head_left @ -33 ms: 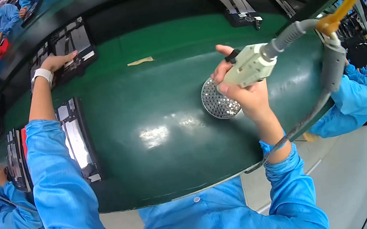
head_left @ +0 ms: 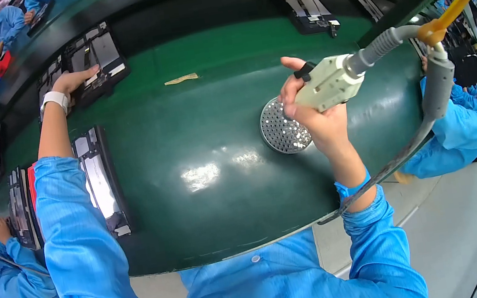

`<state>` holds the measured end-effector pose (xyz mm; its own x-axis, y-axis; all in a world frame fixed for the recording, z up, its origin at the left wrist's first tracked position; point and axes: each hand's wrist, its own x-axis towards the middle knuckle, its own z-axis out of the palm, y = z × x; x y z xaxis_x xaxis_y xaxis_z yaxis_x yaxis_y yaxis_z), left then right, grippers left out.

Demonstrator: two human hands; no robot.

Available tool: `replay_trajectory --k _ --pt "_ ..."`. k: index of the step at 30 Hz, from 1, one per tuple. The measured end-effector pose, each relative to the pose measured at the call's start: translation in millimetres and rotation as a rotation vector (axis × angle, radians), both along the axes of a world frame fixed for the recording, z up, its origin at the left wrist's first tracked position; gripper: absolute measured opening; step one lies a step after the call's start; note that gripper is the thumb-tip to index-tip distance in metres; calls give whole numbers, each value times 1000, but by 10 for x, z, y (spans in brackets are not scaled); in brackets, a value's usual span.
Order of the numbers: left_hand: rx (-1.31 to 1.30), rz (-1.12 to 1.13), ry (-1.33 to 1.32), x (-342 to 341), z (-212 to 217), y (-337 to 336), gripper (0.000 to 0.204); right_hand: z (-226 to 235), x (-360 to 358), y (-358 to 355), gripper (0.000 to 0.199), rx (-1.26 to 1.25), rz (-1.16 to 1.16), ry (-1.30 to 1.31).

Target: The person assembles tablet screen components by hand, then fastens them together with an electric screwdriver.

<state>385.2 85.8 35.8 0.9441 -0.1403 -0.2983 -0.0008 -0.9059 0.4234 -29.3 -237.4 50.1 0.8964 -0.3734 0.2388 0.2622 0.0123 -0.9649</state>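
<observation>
We look down on a glossy green work surface (head_left: 208,153) whose near edge curves from seven o'clock round to four o'clock; its middle lies bare and reflective, giving open room between our two arms. Our left hand (head_left: 75,79) reaches toward eleven o'clock, fingers stretched flat and slightly spread, resting on a flat dark tray assembly (head_left: 101,55) at the far edge; whether they grip it we cannot tell. A white wristband (head_left: 54,100) circles that wrist. A second dark tray with a pale panel (head_left: 101,182) lies just beside our left sleeve at nine o'clock. Our right hand (head_left: 311,119), at two o'clock, is closed around a cream-coloured powered tool (head_left: 330,81), thumb raised at its rear; a ribbed grey hose (head_left: 436,91) leaves the tool toward three o'clock, joined by a yellow fitting (head_left: 447,19). Directly under the hand, partly hidden by it, sits a round metal dish (head_left: 280,130) filled with small shiny screws. A tan scrap (head_left: 181,79) lies at twelve o'clock. Further dark trays (head_left: 303,6) line the far edge at one o'clock.
</observation>
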Motion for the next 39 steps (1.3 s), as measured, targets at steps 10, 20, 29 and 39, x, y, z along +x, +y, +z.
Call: replay_trajectory --k 10,20,29,39 --pt "-1237 163 205 -869 56 -239 23 -272 34 -10 19 267 -169 -213" --pt "-1307 112 167 -3292 78 -501 65 -277 165 -36 22 238 -185 -196" --pt "-451 -280 -608 -3436 -176 -383 49 -309 183 -42 22 180 -218 -172" --pt "-415 -1188 -677 -3711 -14 -485 20 -276 183 -21 21 188 -214 -178"
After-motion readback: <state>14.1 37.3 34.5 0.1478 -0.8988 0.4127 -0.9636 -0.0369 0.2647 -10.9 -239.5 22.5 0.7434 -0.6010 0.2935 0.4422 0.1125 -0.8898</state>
